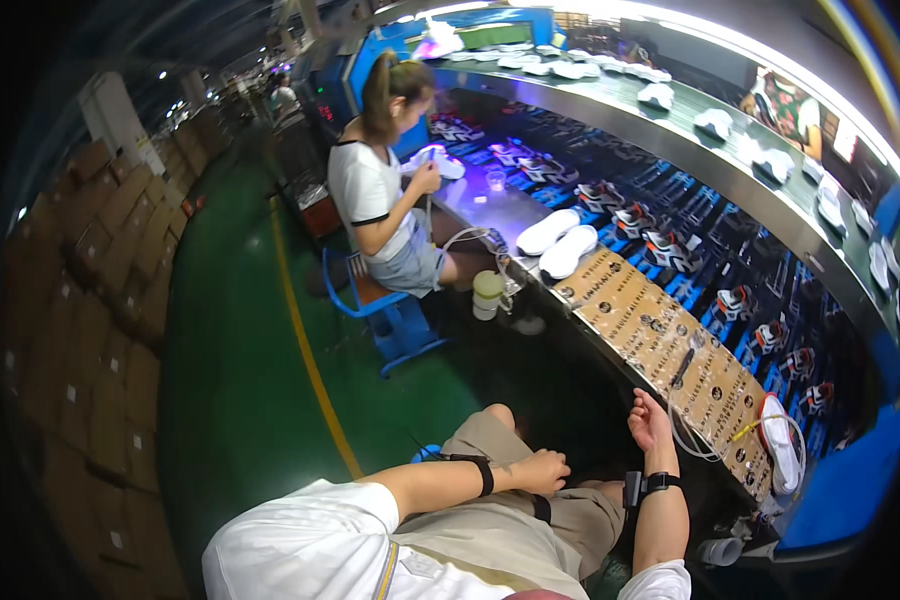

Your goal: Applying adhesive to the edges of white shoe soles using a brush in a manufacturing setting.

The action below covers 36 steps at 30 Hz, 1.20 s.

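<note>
My left hand (538, 472) rests over my lap, its fingers curled inward. The underside of those fingers is hidden, so whatever they hold, if anything, does not show. Near the front edge of the workbench I hold up my right hand (650, 420), palm partly in sight and fingers loosely bent. Nothing shows in that hand, and it is apart from the bench. A brush with a dark handle (684, 366) lies beyond it on the brown printed sheet (638, 312) covering the bench. Farther right, a white shoe sole with a red edge (778, 448) sits beside a thin pale tube (682, 432).
Two white soles (560, 243) lie at the sheet's far end. A co-worker (375, 190) sits at the left on a blue chair (402, 330), handling a white sole. Shoe uppers (660, 250) stand on racks behind the bench, below a conveyor (705, 135). Cartons (90, 330) line the left.
</note>
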Tool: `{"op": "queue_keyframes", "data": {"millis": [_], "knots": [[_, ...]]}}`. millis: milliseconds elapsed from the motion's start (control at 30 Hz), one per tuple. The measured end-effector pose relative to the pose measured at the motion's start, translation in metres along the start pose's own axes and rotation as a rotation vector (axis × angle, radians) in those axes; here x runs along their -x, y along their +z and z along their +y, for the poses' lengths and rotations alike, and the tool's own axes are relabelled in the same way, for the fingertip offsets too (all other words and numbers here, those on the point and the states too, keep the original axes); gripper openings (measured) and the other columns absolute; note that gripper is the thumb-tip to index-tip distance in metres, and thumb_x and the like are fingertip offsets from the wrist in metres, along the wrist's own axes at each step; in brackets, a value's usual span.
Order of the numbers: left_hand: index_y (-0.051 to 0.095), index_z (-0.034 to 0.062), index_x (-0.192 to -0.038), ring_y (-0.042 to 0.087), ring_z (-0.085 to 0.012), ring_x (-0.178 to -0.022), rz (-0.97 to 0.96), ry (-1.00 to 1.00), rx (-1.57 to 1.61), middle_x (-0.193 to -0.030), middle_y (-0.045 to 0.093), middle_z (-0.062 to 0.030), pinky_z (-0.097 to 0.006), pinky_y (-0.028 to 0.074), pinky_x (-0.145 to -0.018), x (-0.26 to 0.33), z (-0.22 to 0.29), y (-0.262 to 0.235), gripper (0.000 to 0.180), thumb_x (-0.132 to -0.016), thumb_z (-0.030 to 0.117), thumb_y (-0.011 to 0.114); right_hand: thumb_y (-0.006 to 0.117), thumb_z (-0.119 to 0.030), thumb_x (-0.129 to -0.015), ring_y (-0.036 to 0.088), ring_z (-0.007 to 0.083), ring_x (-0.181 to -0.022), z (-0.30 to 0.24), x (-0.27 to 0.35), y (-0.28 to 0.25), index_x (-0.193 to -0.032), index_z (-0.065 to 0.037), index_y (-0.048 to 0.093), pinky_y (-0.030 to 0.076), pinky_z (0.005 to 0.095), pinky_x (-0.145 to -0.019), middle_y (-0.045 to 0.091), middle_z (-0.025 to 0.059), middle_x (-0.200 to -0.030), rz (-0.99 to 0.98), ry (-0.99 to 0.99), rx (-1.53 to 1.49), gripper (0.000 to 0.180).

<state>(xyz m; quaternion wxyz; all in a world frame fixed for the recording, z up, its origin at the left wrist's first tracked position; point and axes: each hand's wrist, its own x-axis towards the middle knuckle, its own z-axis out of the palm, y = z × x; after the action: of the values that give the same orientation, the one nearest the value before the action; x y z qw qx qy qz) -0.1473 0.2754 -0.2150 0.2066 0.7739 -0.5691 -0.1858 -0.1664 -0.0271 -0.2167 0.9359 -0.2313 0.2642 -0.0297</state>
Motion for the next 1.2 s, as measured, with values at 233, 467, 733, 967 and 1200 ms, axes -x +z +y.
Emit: {"op": "queue_keyframes", "data": {"millis": [233,467,733,967,1200], "knots": [[0.075,0.0038,-0.098,0.070,-0.0420,-0.091,-0.067,0.021,0.038,-0.093,0.072,-0.0237,-0.051,0.055,-0.082,0.058,-0.041,0.049,0.023,-0.084,0.017,0.061,0.067,-0.016,-0.100,0.055,0.0095,-0.061,0.016,0.030,0.010,-0.106,-0.003,0.067,0.047,0.0217,-0.054,0.061,0.0000,-0.077,0.141,-0.055,0.239,0.014],[0.070,0.0049,-0.088,0.069,-0.0382,-0.088,-0.156,0.008,0.209,-0.090,0.072,-0.0180,-0.048,0.053,-0.075,0.062,-0.034,0.021,0.012,-0.083,0.015,0.068,0.068,-0.013,-0.094,0.053,0.0100,-0.059,0.043,0.099,0.050,-0.094,-0.005,0.067,0.044,0.0244,-0.055,0.058,-0.0009,-0.073,0.210,-0.128,0.458,0.008],[0.070,0.0051,-0.087,0.069,-0.0366,-0.087,-0.144,0.052,0.210,-0.089,0.073,-0.0172,-0.047,0.052,-0.074,0.080,-0.024,0.004,0.013,-0.082,0.017,0.073,0.062,-0.018,-0.091,0.041,0.0112,-0.056,0.037,0.142,0.101,-0.078,-0.011,0.059,0.036,0.0279,-0.055,0.046,-0.0026,-0.067,0.068,-0.229,0.573,0.016],[0.069,0.0045,-0.080,0.066,-0.0359,-0.077,-0.019,0.068,0.382,-0.081,0.070,-0.0173,-0.045,0.051,-0.069,0.087,-0.050,0.021,0.006,-0.079,0.010,0.069,0.055,-0.014,-0.095,0.042,0.0086,-0.058,0.065,0.162,0.225,-0.081,-0.008,0.058,0.037,0.0258,-0.056,0.047,-0.0031,-0.070,-0.273,-0.253,0.749,0.016],[0.064,0.0039,-0.073,0.064,-0.0352,-0.070,0.016,0.052,0.375,-0.073,0.067,-0.0164,-0.044,0.049,-0.063,0.085,-0.046,0.016,0.003,-0.073,0.001,0.064,0.056,-0.012,-0.092,0.046,0.0067,-0.066,0.085,0.186,0.322,-0.081,-0.002,0.060,0.040,0.0247,-0.061,0.051,-0.0024,-0.073,-0.591,-0.236,1.091,0.015]]}}
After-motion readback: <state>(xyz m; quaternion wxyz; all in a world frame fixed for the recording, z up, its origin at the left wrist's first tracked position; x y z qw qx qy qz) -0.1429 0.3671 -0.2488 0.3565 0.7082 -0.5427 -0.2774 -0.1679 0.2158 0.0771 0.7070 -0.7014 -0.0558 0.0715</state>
